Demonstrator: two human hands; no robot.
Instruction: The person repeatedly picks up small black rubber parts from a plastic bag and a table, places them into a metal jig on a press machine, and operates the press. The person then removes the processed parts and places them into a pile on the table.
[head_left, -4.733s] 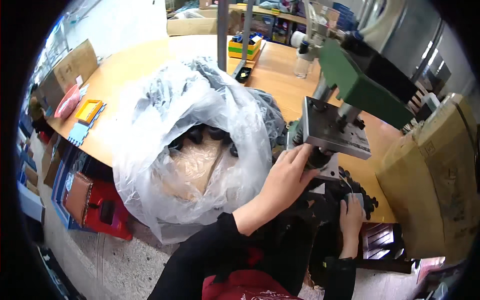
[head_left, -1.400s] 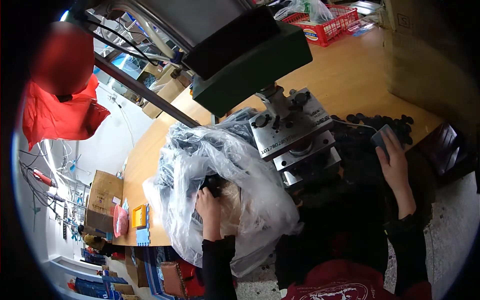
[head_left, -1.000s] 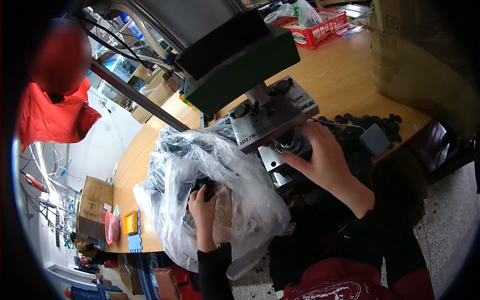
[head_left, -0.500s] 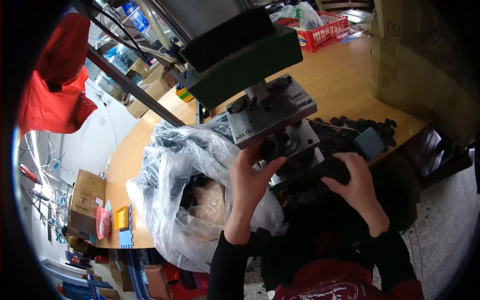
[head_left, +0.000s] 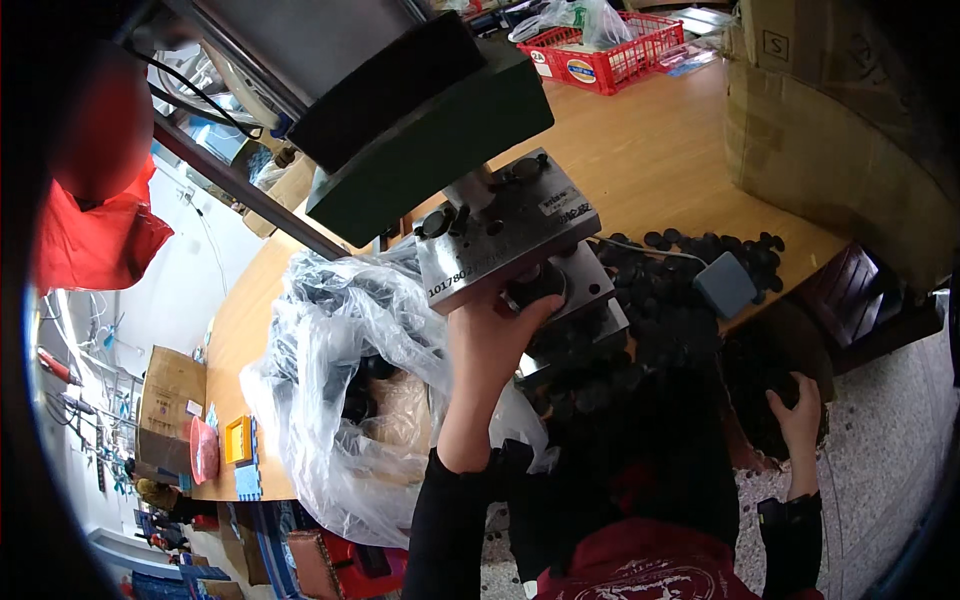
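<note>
A press die with an upper steel plate and a lower steel block stands in front of me. My left hand reaches in between the two, its thumb and fingers closed around a black round piece; the fingertips are hidden under the upper plate. Far to the right and lower, my right hand is over a dark hollow, probably an open container, beside the table edge. Its thumb and fingers are apart, and nothing shows between them against the dark background.
Overhead hangs the green press head. Many black discs lie right of the die, by a grey block on a cord. Left is a clear plastic bag. A tall carton and red basket stand behind.
My right hand has moved from beside the die to the right and down, past the table edge. My left hand stays at the die. The whole view has shifted slightly.
</note>
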